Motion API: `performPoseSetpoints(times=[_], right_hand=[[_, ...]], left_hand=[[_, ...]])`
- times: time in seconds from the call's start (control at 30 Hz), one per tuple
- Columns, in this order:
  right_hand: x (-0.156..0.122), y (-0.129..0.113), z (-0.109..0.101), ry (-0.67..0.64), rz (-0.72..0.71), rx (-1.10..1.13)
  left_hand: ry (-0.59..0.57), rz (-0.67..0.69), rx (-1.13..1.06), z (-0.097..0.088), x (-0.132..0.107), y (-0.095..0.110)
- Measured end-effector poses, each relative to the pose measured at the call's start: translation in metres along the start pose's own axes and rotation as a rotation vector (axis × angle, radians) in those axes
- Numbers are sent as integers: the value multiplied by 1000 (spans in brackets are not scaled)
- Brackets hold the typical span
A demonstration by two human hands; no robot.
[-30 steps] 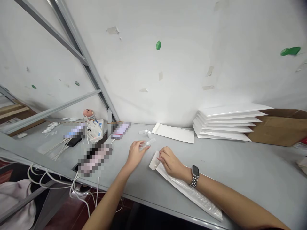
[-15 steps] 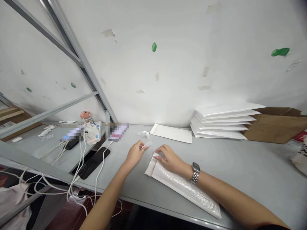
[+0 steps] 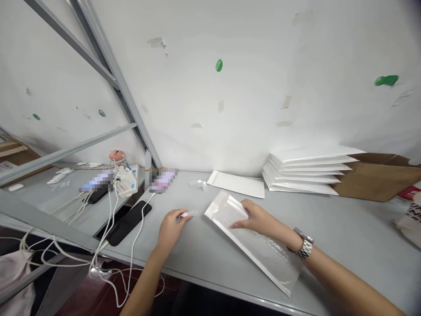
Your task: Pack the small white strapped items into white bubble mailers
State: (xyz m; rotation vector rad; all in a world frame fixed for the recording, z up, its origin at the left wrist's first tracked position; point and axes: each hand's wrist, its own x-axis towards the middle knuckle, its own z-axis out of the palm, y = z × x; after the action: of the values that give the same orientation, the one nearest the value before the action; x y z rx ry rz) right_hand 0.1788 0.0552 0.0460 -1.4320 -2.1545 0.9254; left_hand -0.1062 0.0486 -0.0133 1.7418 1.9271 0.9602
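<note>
My left hand [image 3: 171,226] is closed, thumb and fingertips pinching a small translucent white plastic piece [image 3: 190,213] just above the grey table. My right hand [image 3: 255,216], with a metal-band watch [image 3: 304,243] on the wrist, grips a white bubble mailer [image 3: 263,250] across its upper part, thumb and fingers apart on its surface. The mailer lies slanted, its flap end [image 3: 219,202] toward the upper left. Beyond the hands lie a few similar small translucent pieces [image 3: 200,184] and a flat white mailer [image 3: 236,184].
A stack of white mailers [image 3: 305,169] leans by a brown cardboard box [image 3: 378,175] at right. On the left are a black phone [image 3: 130,223], a phone with a blurred screen [image 3: 163,181], a power strip [image 3: 128,181], loose white cables [image 3: 133,245] and a metal frame post [image 3: 118,96].
My left hand has drawn back left and toward me with the plastic piece. My right hand has shifted right, and the mailer's flap end has moved and turned under it.
</note>
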Motion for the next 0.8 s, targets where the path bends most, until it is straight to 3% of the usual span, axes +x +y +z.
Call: performPoseSetpoints(times=[0.17,0.4,0.6,0.7,0.8], right_hand=[[-2,3,-14,-129,35,66],[-7,10,-12,-215,53,77],[-7,18,-9,-273,92,52],[-7,18,-13,-187,70,65],[-10,13,-26,120,33,160]], left_hand=[[11,9,3,5,5,-1],[-3,102,42,0,14,3],[-27,113,101,7,20,3],[-6,115,110,5,22,7],[17,124,130,-3,25,13]])
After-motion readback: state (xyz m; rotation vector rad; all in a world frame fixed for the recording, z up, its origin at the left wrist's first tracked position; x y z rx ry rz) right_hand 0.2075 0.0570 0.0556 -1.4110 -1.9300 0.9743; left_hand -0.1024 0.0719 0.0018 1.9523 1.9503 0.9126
